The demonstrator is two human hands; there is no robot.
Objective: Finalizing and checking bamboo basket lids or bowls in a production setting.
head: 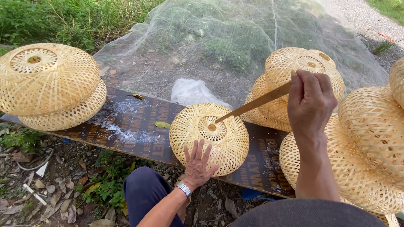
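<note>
- Centrally, the left hand [198, 163] lies flat with fingers spread on the near side of a woven bamboo shade [209, 138] at the frame's middle.
- That shade rests on a dark plywood board [130, 126] on the ground.
- At right, the right hand [310, 102] is fisted around a wooden stick [252, 106], its tip in the shade's top hole.
- Stacked shades [50, 84] sit upper left; more shades [366, 143] pile at right.
</note>
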